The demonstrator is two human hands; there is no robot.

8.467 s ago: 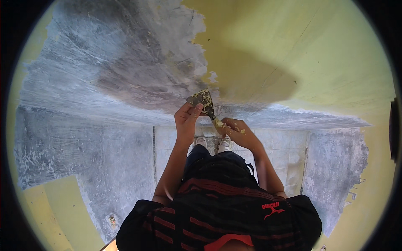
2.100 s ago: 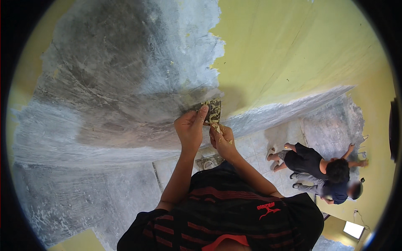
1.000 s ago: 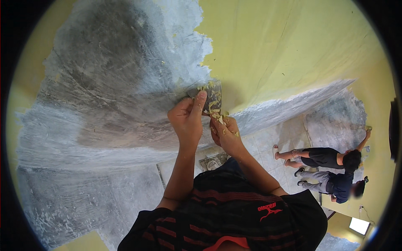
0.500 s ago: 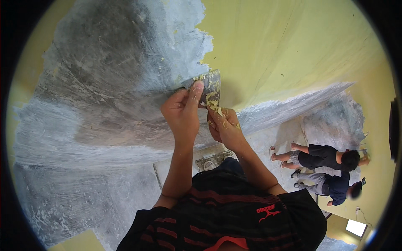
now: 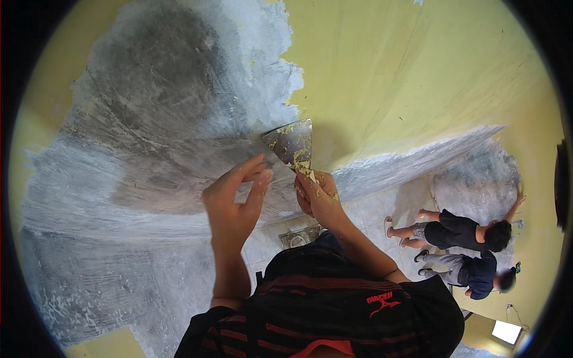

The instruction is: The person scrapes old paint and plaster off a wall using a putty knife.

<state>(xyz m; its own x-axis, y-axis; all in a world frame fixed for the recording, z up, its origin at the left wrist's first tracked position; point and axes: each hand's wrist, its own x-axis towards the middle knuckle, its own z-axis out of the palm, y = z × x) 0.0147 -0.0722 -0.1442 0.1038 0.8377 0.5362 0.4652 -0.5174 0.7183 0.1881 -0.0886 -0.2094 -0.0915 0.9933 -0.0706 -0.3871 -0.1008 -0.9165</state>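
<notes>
My right hand (image 5: 321,196) is closed round the handle of a scraper (image 5: 292,143), its fan-shaped metal blade pointing up and away from me. Yellow paint flakes cling to the blade, and some stick to my fingers. The handle itself is mostly hidden in my grip. My left hand (image 5: 234,197) is held to the left of the scraper, apart from it, thumb and fingers spread with nothing between them. Beyond the blade stands a wall with yellow paint (image 5: 382,77) on the right and a bare grey, scraped area (image 5: 161,107) on the left.
Two people stand by the wall at the right; one in black (image 5: 456,230) reaches a hand to it, the other wears dark blue (image 5: 477,274). A floor drain (image 5: 295,238) is set in the tiled floor below my hands. A bright white panel (image 5: 506,332) shows at lower right.
My left hand has let go of the scraper blade and moved left and down, its fingers opening. The scraper has dropped slightly lower in view. The person in black has stretched an arm along the wall.
</notes>
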